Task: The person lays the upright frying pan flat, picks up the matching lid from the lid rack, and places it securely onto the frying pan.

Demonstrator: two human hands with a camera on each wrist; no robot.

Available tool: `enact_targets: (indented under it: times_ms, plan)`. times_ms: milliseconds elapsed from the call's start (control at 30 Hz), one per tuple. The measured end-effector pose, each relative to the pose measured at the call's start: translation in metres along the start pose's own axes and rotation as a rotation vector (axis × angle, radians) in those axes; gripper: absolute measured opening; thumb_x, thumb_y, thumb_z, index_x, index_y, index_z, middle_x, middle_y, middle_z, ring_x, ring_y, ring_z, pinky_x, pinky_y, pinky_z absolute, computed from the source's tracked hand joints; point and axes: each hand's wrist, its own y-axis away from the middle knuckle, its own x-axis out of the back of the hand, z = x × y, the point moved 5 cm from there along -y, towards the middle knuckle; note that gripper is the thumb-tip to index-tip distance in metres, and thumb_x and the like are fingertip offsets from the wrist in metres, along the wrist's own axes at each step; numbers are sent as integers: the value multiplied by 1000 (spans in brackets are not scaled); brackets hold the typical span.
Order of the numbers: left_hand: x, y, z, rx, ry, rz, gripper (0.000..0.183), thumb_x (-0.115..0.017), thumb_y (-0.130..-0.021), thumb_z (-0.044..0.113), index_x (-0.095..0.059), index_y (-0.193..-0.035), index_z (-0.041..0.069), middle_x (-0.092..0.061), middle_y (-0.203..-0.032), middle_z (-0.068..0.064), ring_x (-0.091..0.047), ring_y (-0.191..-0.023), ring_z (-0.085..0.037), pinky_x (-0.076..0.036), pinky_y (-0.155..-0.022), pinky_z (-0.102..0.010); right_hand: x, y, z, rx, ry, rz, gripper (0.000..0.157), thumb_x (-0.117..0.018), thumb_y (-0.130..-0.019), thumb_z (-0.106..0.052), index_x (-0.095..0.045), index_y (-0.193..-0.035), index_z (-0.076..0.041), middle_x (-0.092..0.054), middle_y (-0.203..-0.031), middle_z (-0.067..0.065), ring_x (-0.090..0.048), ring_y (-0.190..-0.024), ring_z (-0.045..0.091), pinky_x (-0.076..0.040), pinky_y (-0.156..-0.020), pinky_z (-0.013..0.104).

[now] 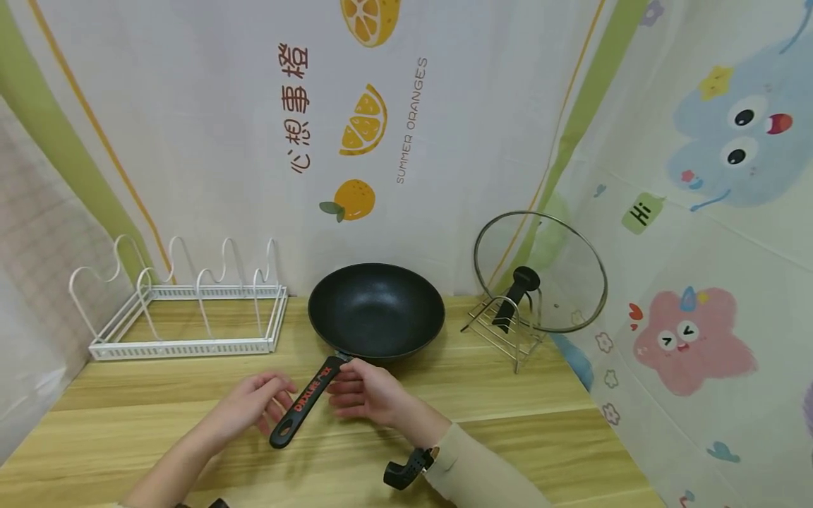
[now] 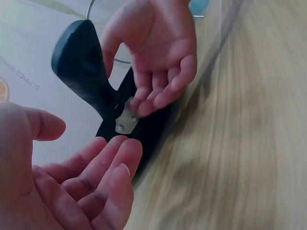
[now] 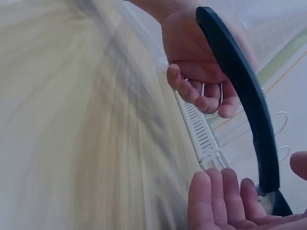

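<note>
A black frying pan point(image 1: 376, 310) rests on the wooden table, its long handle point(image 1: 309, 397) with red lettering pointing toward me. To the left of that handle is my left hand point(image 1: 249, 403), fingers loosely bent and holding nothing. On the other side, near where the handle joins the pan, my right hand point(image 1: 371, 394) has relaxed fingers; whether its thumb touches the handle I cannot tell. Both palms face the handle point(image 2: 88, 72) in the left wrist view. In the right wrist view the handle point(image 3: 247, 96) rises between the two hands, with neither curled round it.
A white wire rack point(image 1: 184, 347) stands at the back left of the table point(image 1: 508, 437). At the right, a small metal stand point(image 1: 508, 342) bears a glass lid point(image 1: 571, 282) with a black knob point(image 1: 524, 279). Printed curtains hang behind and to the right.
</note>
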Motion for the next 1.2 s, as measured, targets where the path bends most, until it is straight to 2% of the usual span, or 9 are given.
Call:
enact_targets:
  times_ms: [200,400,500,633,700,833,967,1067,1200]
  plan:
    - [3,5,11,-74,-57,11,38,-51,-114,20,-59,-134,-12,-70,-99,-12,-73,-76,-20,-60,-58,-35,23,21,-2,16,71,1,44,-60,-103,-29,-70,-130,5,-79,-107,5,-75,-87,13,-64,-77,32]
    - [0,11,23,-161,-95,7,36,-53,-114,16,-57,-139,-9,-69,-100,-14,-71,-76,-18,-58,-56,-34,57,45,-12,73,122,9,46,-54,-108,-24,-65,-137,11,-77,-99,-1,-73,-83,9,-63,-76,27]
    - [-2,13,27,-190,-107,17,40,-55,-113,15,-54,-147,-5,-69,-102,-14,-69,-76,-16,-58,-55,-35,75,53,-24,98,157,6,40,-57,-109,-24,-67,-131,8,-75,-96,-3,-72,-81,9,-62,-75,26]
    - [-8,14,28,-197,-122,24,49,-58,-113,17,-49,-159,2,-70,-106,-13,-65,-76,-14,-58,-53,-37,102,61,-45,150,209,21,25,-57,-110,-25,-69,-118,-4,-74,-95,-5,-70,-80,9,-61,-75,25]
    - [-11,13,28,-190,-127,16,53,-59,-113,18,-46,-163,5,-70,-106,-12,-62,-74,-13,-57,-51,-36,117,62,-55,181,217,55,22,-55,-111,-24,-69,-116,-7,-73,-94,-6,-70,-80,9,-61,-75,25]
    - [-18,11,30,-193,-128,-21,59,-60,-113,20,-41,-166,5,-73,-103,-12,-62,-73,-13,-55,-55,-31,151,56,-72,218,185,172,26,-53,-113,-22,-66,-122,-1,-72,-94,-5,-68,-79,9,-61,-74,25]
    - [-27,9,30,-188,-48,-97,62,-60,-113,20,-36,-168,4,-73,-105,-17,-69,-71,-21,-59,-59,-32,181,44,-83,238,176,311,30,-52,-113,-21,-63,-126,3,-70,-96,-3,-67,-79,9,-60,-73,24]
    - [-32,9,28,-161,1,-142,62,-59,-114,21,-33,-169,8,-71,-110,-21,-71,-64,-28,-58,-50,-33,196,36,-90,253,216,396,34,-51,-113,-20,-62,-133,6,-69,-98,-1,-67,-80,10,-60,-72,23]
    - [-34,9,26,-145,-17,-149,62,-59,-114,24,-35,-170,11,-72,-113,-22,-70,-60,-27,-51,-44,-28,210,25,-96,277,298,488,41,-53,-114,-20,-61,-145,5,-69,-102,2,-69,-82,13,-60,-71,23]
